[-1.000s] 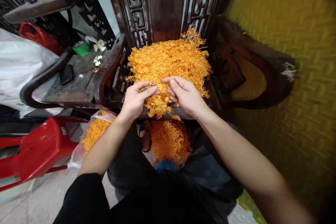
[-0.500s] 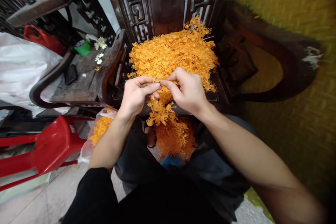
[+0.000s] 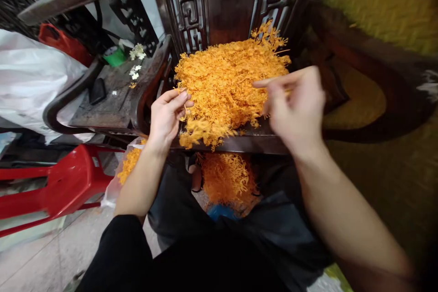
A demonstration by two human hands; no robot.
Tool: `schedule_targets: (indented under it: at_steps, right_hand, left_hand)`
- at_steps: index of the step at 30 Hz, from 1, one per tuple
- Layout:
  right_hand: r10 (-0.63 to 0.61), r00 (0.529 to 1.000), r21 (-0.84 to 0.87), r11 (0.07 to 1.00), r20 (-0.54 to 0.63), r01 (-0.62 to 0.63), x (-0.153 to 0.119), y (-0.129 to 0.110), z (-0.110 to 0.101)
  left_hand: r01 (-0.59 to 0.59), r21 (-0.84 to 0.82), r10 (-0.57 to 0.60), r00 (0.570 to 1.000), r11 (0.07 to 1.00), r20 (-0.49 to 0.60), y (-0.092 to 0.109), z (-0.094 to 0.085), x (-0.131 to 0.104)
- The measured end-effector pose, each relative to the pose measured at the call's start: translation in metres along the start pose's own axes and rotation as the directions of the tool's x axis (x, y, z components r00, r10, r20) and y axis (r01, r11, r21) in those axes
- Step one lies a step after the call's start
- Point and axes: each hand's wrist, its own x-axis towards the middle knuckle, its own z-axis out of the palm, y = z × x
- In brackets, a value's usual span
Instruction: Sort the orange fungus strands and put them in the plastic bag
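A large heap of orange, finely branched pieces [image 3: 226, 82] lies on the seat of a dark carved wooden chair [image 3: 246, 146]. At its left edge, my left hand [image 3: 166, 114] pinches a thin orange strand between thumb and fingers. From beside that hand a blurred bunch of orange pieces [image 3: 205, 133] trails over the seat's front edge. My right hand [image 3: 299, 109], smeared by motion, is above the heap's right side. Its index finger stretches out to the left, apart from the thumb, and I see nothing between them.
Below the seat, between my legs, sits another orange pile [image 3: 227, 178] above something blue [image 3: 222, 212]. A plastic bag [image 3: 118, 187] with orange pieces stands beside a red plastic stool [image 3: 73, 182]. The wooden side table [image 3: 102, 114] holds green tape [image 3: 115, 56] and white flower-like pieces [image 3: 136, 71].
My hands were together at the heap's front and are now apart. The right hand has swung right, its fingers spreading; the left has shifted slightly left, and the hanging bunch has swung up onto the seat's edge.
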Motion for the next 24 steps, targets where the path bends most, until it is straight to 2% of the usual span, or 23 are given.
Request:
schedule_targets:
  at_steps: [2,5,9,13,16,18,20,22,24]
  right_hand:
    - [-0.030,0.984,0.037,0.999,0.178,0.024,-0.014,-0.016,0.012]
    - [-0.135,0.947,0.058,0.991,0.293,0.123,-0.024,-0.037,0.029]
    - [-0.239,0.909,0.029,0.969,0.341,0.244,-0.023,-0.046,0.040]
    - [-0.154,0.924,-0.192,0.953,0.351,0.232,-0.021,-0.039,0.048]
    - [-0.115,0.936,-0.129,0.978,0.332,0.165,-0.018,-0.035,0.051]
    - [-0.065,0.945,-0.002,0.998,0.320,0.069,-0.016,-0.034,0.050]
    - [-0.006,0.941,0.107,0.994,0.338,-0.032,-0.013,-0.034,0.048]
    - [0.027,0.924,0.162,0.982,0.382,-0.095,-0.011,-0.033,0.046]
    - [0.040,0.903,0.152,0.982,0.428,-0.115,-0.011,-0.033,0.046]
  left_hand:
    - [0.006,-0.022,-0.006,1.000,1.000,0.003,-0.008,0.009,-0.003]
    - [-0.002,-0.066,0.003,1.000,0.998,0.005,-0.017,0.019,-0.007]
    - [0.021,-0.132,-0.018,1.000,0.991,0.025,-0.022,0.026,-0.008]
    - [0.069,-0.183,-0.064,0.997,0.981,0.033,-0.024,0.032,-0.011]
    - [0.057,-0.178,-0.037,0.993,0.982,0.114,-0.024,0.033,-0.014]
    - [-0.021,-0.094,0.042,0.974,0.995,0.224,-0.024,0.030,-0.016]
    - [-0.171,0.074,0.137,0.933,0.983,0.332,-0.024,0.026,-0.017]
    - [-0.320,0.238,0.208,0.893,0.917,0.399,-0.024,0.023,-0.018]
    - [-0.392,0.320,0.239,0.872,0.862,0.427,-0.024,0.021,-0.018]
